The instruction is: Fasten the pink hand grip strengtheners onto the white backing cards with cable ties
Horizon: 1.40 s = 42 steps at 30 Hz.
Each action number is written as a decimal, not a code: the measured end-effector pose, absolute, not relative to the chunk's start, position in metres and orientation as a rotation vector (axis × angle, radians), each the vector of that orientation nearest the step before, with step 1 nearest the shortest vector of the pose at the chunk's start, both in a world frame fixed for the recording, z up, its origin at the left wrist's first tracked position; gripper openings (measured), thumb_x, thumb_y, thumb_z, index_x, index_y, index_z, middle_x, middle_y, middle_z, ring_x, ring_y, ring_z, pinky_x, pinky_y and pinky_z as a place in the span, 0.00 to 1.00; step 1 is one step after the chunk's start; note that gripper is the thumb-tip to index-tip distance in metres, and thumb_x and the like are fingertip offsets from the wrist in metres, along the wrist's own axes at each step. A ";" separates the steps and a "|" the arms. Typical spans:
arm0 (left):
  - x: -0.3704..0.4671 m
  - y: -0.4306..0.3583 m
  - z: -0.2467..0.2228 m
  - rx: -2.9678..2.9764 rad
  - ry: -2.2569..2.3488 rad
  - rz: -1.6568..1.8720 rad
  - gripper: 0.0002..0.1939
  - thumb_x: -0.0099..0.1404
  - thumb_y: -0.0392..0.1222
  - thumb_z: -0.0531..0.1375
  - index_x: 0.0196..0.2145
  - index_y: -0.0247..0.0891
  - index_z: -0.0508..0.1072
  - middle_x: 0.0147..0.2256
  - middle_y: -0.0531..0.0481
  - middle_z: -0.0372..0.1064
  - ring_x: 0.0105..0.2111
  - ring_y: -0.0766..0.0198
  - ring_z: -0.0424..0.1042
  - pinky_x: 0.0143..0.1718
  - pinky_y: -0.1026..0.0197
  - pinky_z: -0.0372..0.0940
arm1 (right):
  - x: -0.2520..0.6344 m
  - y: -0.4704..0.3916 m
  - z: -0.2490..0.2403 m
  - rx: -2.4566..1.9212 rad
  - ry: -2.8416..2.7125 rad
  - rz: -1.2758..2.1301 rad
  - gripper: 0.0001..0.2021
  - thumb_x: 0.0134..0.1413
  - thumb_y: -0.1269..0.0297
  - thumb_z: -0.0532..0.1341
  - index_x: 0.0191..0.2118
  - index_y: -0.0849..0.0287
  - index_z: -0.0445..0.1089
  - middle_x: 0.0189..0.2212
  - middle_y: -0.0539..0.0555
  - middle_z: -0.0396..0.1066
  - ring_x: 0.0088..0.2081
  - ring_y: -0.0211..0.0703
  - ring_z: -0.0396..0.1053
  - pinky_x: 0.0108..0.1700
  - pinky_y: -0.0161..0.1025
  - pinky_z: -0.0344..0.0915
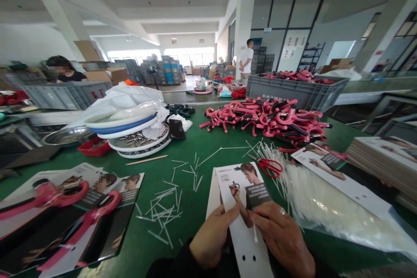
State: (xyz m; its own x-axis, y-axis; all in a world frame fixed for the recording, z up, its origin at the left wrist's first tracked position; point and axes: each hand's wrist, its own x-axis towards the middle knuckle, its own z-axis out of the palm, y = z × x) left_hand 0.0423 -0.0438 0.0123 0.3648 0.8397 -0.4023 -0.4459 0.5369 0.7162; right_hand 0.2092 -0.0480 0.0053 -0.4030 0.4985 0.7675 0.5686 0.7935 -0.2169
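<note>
My left hand (pixel 213 234) grips the left edge of a printed cardboard packaging card (pixel 239 221), thumb on its front. The card shows a person using a hand grip and has two punched holes near its lower end. My right hand (pixel 283 234), with a ring on one finger, is closed at the card's right side. Its fingertips pinch a white cable tie (pixel 255 233) against the card front; part of the tie is hidden. Behind the hands lie red-handled scissors (pixel 270 167) and a bag of white cable ties (pixel 325 200).
Cut tie ends (pixel 163 213) litter the green table at centre left. Pink hand grips (pixel 267 119) are heaped farther back, before a grey crate (pixel 296 89). Carded grips (pixel 81 217) lie left; stacked cards (pixel 374 160) stand right. White trays (pixel 140 143) and a red tray (pixel 94 147) sit left.
</note>
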 end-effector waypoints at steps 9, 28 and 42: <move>0.048 -0.045 0.012 0.429 0.551 0.946 0.17 0.53 0.43 0.64 0.40 0.32 0.73 0.28 0.47 0.71 0.27 0.64 0.68 0.35 0.62 0.59 | 0.219 -0.051 0.003 -0.736 -2.205 -0.207 0.14 0.53 0.76 0.54 0.43 0.57 0.69 0.36 0.55 0.73 0.40 0.41 0.68 0.39 0.37 0.70; 0.046 -0.043 0.020 0.461 0.683 1.152 0.19 0.52 0.50 0.64 0.35 0.33 0.70 0.29 0.49 0.69 0.27 0.65 0.66 0.32 0.62 0.60 | 0.207 -0.076 0.017 -0.893 -2.001 -0.129 0.08 0.51 0.73 0.59 0.37 0.54 0.67 0.29 0.51 0.73 0.32 0.40 0.70 0.35 0.37 0.68; 0.043 -0.045 0.013 0.502 0.740 1.184 0.17 0.56 0.49 0.61 0.37 0.33 0.70 0.30 0.47 0.71 0.29 0.62 0.69 0.33 0.61 0.61 | 0.193 -0.076 0.007 -1.486 -1.411 1.341 0.20 0.53 0.49 0.51 0.20 0.58 0.60 0.12 0.45 0.55 0.15 0.32 0.53 0.18 0.31 0.49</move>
State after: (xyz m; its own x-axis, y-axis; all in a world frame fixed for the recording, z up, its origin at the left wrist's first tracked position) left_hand 0.0434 -0.0448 0.0132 0.1914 0.9490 -0.2507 -0.6408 0.3143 0.7004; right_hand 0.1934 -0.0760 0.0069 -0.1178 0.9683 -0.2203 0.2692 -0.1824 -0.9457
